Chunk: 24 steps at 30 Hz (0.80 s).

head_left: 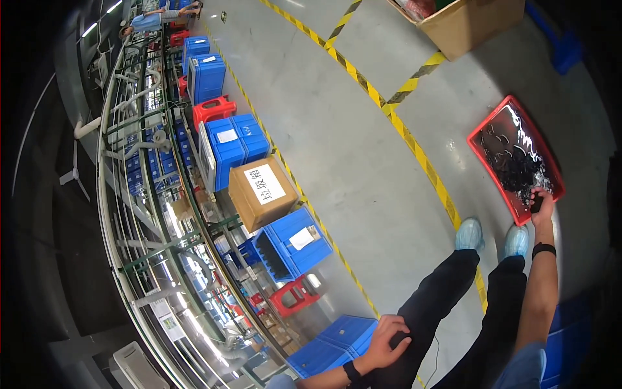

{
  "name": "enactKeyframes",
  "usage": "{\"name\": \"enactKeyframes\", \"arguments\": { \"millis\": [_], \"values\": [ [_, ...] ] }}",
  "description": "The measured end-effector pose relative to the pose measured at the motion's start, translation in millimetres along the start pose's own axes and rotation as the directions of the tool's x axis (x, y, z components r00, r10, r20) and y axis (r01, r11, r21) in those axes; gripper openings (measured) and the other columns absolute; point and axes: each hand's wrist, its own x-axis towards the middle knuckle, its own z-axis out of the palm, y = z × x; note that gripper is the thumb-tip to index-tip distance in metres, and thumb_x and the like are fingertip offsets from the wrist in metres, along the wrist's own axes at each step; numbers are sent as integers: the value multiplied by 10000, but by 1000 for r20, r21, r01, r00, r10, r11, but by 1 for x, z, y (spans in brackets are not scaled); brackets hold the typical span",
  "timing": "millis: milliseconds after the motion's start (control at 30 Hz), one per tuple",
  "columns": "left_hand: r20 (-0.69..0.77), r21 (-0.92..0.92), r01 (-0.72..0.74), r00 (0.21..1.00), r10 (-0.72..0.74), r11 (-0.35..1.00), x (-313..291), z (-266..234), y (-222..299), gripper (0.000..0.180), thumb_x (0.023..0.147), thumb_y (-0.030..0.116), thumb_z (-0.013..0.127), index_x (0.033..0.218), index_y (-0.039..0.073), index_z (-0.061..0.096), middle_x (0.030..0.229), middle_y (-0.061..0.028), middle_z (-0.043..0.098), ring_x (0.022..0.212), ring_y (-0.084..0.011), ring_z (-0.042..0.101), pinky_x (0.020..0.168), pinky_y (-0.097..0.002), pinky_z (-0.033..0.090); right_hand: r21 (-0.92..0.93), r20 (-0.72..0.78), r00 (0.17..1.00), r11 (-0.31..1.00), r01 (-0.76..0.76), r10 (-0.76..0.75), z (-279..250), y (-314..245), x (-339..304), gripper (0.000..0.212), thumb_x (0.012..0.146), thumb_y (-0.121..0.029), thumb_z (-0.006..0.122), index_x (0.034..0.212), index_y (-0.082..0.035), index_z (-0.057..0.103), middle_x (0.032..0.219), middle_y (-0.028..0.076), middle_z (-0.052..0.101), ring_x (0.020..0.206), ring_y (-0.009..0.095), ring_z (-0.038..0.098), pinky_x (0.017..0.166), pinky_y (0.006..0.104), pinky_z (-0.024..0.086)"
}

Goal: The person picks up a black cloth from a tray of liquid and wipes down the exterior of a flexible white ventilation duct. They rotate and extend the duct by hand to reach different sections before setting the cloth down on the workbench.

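My right hand (543,203) reaches to the near edge of a red tray (519,214) on the floor. Its fingers are closed around a small black part, whose kind I cannot make out. Inside the tray lies a tangled heap of black pieces (515,170), with shiny clear plastic along the far right side. On my left thigh rests my left hand (387,340), its thumb and fingers curled around something small and dark against the black trousers. What it is cannot be made out.
Yellow-and-black tape (414,148) marks the grey floor. A large cardboard box (476,29) stands beyond the tray. To the left, blue crates (301,243), a brown carton (262,191) and red stools (295,297) line a long workbench. Another person (152,21) is far off.
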Motion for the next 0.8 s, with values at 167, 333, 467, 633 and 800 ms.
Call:
{"name": "enactKeyframes", "arguments": {
  "millis": [167,333,467,633,800],
  "values": [
    [-45,58,18,999,-15,998,-4,-18,-10,217,837,83,750,1020,44,640,1102,-144,600,1058,-349,575,952,-419,452,-33,-263,963,997,-74,63,81,16,-7,254,976,-371,611,929,-128,668,846,37,658,719,134,595,562,313,466],
    [-32,23,5,999,-4,1000,-5,-18,-15,210,839,78,744,1017,42,639,1104,-145,598,1058,-350,574,949,-419,454,-242,-433,892,970,24,-130,54,26,27,369,1000,-443,603,749,-173,609,637,-14,550,476,156,499,442,323,400],
    [-30,5,29,999,-29,1000,-8,-18,-17,210,850,92,737,1030,47,638,1128,-139,589,1072,-346,558,978,-432,427,-355,-505,824,932,75,-258,65,43,35,376,999,-449,617,734,-187,568,653,-13,546,507,154,510,469,327,415],
    [-11,-20,28,1000,-28,999,-8,-16,-16,206,845,80,734,1024,46,638,1121,-143,589,1064,-349,559,968,-431,436,-295,-335,936,955,5,-108,11,26,56,288,996,-410,634,895,-140,623,742,27,607,623,185,587,595,340,484],
    [-4,7,88,996,-88,996,-19,-16,-9,213,833,53,730,1022,39,633,1117,-147,589,1057,-352,563,957,-428,445,-43,-96,971,974,-223,218,75,22,-4,271,959,-293,681,1162,-116,648,806,38,647,758,202,634,679,328,518]
  ]
}}
